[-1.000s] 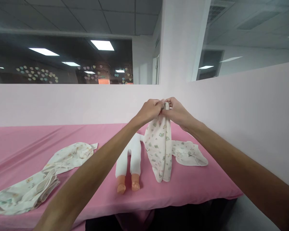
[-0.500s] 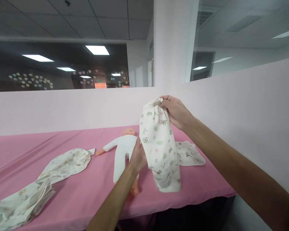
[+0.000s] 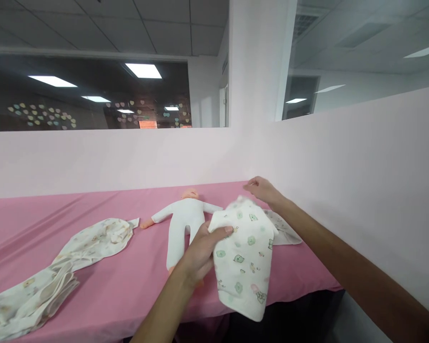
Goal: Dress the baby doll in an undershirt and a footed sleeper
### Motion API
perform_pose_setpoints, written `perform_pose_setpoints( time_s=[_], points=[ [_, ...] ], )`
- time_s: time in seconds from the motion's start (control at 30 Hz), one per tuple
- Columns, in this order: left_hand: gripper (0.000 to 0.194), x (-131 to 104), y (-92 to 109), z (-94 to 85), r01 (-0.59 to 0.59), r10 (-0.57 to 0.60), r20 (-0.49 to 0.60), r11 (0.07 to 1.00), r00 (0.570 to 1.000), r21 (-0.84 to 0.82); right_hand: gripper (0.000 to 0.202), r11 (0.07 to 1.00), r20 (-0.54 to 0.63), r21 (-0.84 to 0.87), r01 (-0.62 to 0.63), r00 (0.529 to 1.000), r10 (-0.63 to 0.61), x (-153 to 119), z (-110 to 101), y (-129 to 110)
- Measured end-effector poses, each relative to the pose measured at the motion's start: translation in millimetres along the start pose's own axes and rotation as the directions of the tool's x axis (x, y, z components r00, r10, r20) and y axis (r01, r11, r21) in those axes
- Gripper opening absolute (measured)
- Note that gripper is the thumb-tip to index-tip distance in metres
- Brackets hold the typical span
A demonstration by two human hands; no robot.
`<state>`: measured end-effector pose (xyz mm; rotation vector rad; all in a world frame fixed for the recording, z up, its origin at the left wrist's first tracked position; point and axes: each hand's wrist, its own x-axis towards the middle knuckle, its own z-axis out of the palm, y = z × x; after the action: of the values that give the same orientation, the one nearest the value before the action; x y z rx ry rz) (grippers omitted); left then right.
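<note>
A small white garment with green and pink prints hangs over the front of the pink-covered table. My left hand grips its left edge, thumb on top of the cloth. Above and behind the garment, my right hand is off the cloth, its fingers bunched together; whether something small is between them I cannot make out. A doll in a white suit lies on its back to the left of the garment, its lower legs partly hidden by my left hand and forearm.
Printed baby clothes lie on the left of the pink sheet. Another folded printed cloth lies behind the held garment, at the right. Pale walls with windows border the table behind and on the right.
The garment has come down and its upper end has folded over. My right hand has let go of its top and moved lower. My left hand still holds the cloth, now with the thumb in front.
</note>
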<state>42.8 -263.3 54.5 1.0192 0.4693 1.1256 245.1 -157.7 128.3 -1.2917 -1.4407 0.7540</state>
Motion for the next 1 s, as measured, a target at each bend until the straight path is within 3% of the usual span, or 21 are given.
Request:
perform_pose_setpoints(
  time_s=[0.07,0.1,0.17,0.23,0.3,0.37,0.47,0.57,0.67,0.73,0.83,0.9,1.0],
  points=[
    [0.028,0,4,1.4,0.002,-0.002,0.015,1.0,1.0,0.008,0.028,1.0,0.085,0.004,-0.008,0.996,0.008,-15,3,16],
    [0.027,0,5,0.5,0.004,-0.005,0.019,1.0,1.0,0.006,0.033,0.998,0.195,0.06,-0.033,0.981,0.021,-26,5,24],
    [0.026,-1,5,-3.2,0.013,-0.013,-0.005,1.0,1.0,-0.007,0.043,0.952,0.454,0.249,-0.179,0.89,0.048,-50,9,38],
    [0.028,-3,6,-8.0,0.029,-0.03,-0.076,1.0,0.997,-0.013,0.054,0.841,0.598,0.389,-0.375,0.798,0.079,-75,12,51],
    [0.031,-5,6,-12.5,0.04,-0.042,-0.16,0.999,0.986,-0.016,0.064,0.744,0.625,0.469,-0.476,0.774,0.101,-99,15,59],
    [0.03,-5,8,-15.3,0.045,-0.047,-0.18,0.999,0.983,-0.017,0.063,0.724,0.605,0.523,-0.449,0.795,0.056,-119,19,59],
    [0.023,0,8,-18.0,0.057,-0.06,-0.153,0.998,0.986,-0.018,0.056,0.791,0.562,0.516,-0.33,0.827,-0.022,-141,29,52],
    [0.015,10,4,-26.0,0.132,-0.138,-0.141,0.99,0.98,-0.05,0.051,0.853,0.545,0.38,-0.358,0.832,0.106,-149,41,54],
    [0.011,19,-4,-45.8,0.21,-0.223,-0.087,0.967,0.971,-0.142,0.031,0.843,0.43,0.306,-0.442,0.855,0.291,-135,47,74],
    [0.013,20,-9,-62.9,0.204,-0.235,-0.137,0.957,0.962,-0.205,0.025,0.816,0.296,0.359,-0.452,0.885,0.36,-111,46,90],
    [0.025,16,-14,-83.9,0.161,-0.232,-0.253,0.949,0.939,-0.27,0.018,0.802,0.11,0.465,-0.374,0.924,0.367,-53,37,107],
    [0.03,11,-15,-91.0,0.154,-0.231,-0.259,0.947,0.938,-0.283,0.012,0.821,0.023,0.467,-0.329,0.932,0.361,-10,29,112],
    [0.031,5,-16,-94.2,0.155,-0.221,-0.235,0.95,0.947,-0.271,0.02,0.867,-0.111,0.431,-0.249,0.939,0.325,39,17,118]
  ],
)
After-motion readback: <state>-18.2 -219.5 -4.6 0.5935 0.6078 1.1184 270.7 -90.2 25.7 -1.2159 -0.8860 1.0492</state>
